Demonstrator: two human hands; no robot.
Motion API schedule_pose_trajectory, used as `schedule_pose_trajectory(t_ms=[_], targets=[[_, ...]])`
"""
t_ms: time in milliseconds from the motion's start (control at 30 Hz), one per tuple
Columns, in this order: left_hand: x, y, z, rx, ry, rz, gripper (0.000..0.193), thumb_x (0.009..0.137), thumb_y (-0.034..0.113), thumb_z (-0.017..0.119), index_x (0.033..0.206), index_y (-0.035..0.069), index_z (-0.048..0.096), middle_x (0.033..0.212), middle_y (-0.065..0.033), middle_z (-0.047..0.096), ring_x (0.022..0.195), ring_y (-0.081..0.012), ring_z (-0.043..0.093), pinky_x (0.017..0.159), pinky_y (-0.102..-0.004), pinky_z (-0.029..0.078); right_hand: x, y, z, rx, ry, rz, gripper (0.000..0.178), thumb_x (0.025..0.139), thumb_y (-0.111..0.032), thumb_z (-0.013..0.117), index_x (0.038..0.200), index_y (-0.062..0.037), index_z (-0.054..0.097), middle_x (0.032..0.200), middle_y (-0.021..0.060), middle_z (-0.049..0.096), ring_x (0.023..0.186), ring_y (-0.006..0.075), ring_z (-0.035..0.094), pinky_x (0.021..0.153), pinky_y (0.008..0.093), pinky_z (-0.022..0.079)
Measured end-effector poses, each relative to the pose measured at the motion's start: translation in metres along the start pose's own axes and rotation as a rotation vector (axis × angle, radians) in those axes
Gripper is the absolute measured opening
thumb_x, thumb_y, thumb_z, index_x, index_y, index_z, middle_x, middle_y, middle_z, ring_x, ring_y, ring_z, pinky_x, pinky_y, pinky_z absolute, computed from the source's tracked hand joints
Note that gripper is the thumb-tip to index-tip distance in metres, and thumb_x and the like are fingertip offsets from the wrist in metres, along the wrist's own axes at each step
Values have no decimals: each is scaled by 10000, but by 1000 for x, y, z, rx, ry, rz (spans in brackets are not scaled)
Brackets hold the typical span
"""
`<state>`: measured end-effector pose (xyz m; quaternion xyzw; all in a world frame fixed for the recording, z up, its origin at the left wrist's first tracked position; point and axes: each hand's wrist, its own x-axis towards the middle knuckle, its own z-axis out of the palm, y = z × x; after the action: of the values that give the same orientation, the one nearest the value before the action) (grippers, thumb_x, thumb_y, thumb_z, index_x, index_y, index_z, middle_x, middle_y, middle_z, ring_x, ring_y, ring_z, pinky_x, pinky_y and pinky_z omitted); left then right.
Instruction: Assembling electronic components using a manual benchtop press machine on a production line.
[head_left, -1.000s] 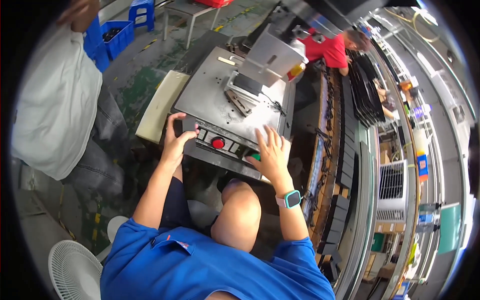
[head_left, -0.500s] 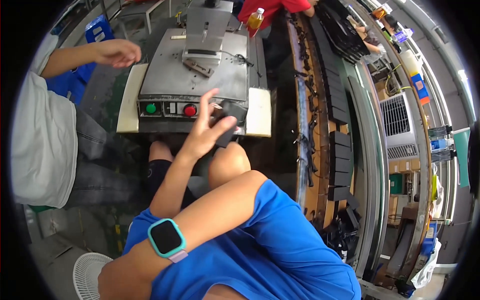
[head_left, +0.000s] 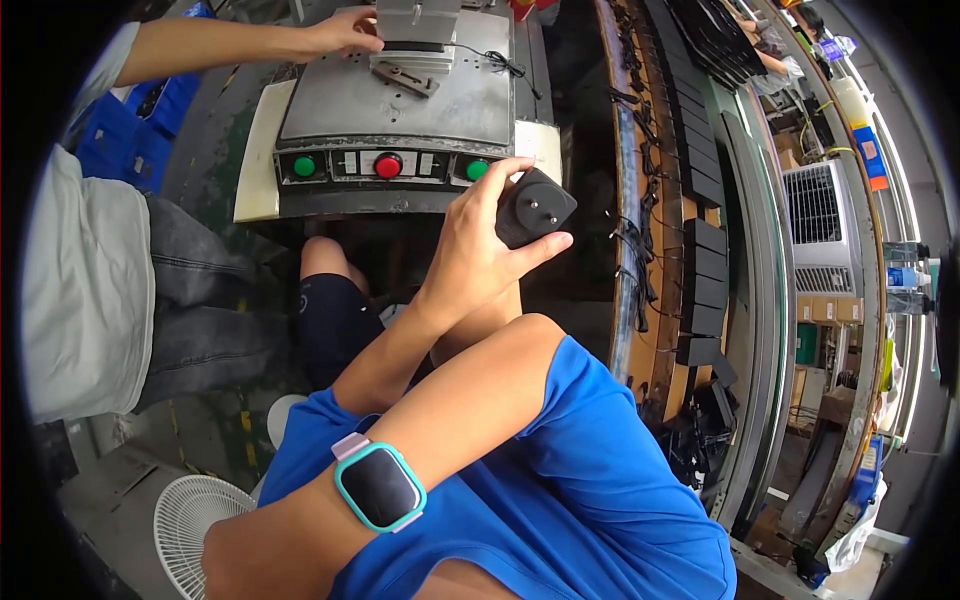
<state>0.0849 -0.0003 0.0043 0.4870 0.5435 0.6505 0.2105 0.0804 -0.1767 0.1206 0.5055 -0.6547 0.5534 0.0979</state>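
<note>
Head view: left hand (head_left: 470,250) has lifted off the grey metal machine surface (head_left: 400,100), fingers now clamped on black boxy plastic plug adapter (head_left: 535,205) at frame centre, so pickup looks done. Right hand (head_left: 235,555) lower left, fingers can't tell.

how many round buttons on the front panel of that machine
3: a green button at the left end, a red button in the middle, a green button at the right.

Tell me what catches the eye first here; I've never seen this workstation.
Mid-frame, a hand grips a black plug adapter just below a grey machine's panel of green and red buttons. A teal-rimmed smartwatch sits large on the forearm crossing the foreground. Top left, a co-worker's hand touches the machine's fixture.
</note>
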Motion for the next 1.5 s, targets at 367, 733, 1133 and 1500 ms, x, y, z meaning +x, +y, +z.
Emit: schedule_pose_trajectory(t_ms=[367, 733, 1133, 1500], targets=[[2, -6, -2, 32, -4, 15, 639, 688, 189, 866, 1213, 30, 538, 927, -127, 687, 845, -206, 668, 797, -325, 520, -9, 1, -5, 213, 66, 122, 324, 983, -241, 465, 984, 33, 638, 902, 229, 653, 904, 375, 646, 834, 447, 500], [4, -4, 0, -2, -55, -45, 629, 676, 238, 863, 1168, 4, 549, 1056, -191, 648, 975, -337, 648, 883, -396, 500, -10, 7, -12, 232, -26, 132, 369, 986, -292, 484, 1019, 36, 648, 980, 240, 660, 944, 372, 640, 853, 452, 508], [1, -6, 4, -38, -86, -45, 637, 677, 240, 869, 1184, 18, 555, 1003, -188, 667, 950, -309, 661, 868, -376, 506, -11, 13, -21, 376, -142, 208, 292, 897, -271, 596, 956, 10, 650, 964, 220, 632, 938, 364, 603, 811, 452, 470], [38, 24, -27, -417, -68, -186, 517, 912, 240, 670, 1334, 43, 447, 1079, -52, 605, 977, -96, 550, 847, -279, 472, -216, -64, -148, -1056, 1529, 679, 624, 980, -454, 507, 1447, -65, 365, 1224, 91, 561, 1253, 217, 476, 1016, 367, 425]])
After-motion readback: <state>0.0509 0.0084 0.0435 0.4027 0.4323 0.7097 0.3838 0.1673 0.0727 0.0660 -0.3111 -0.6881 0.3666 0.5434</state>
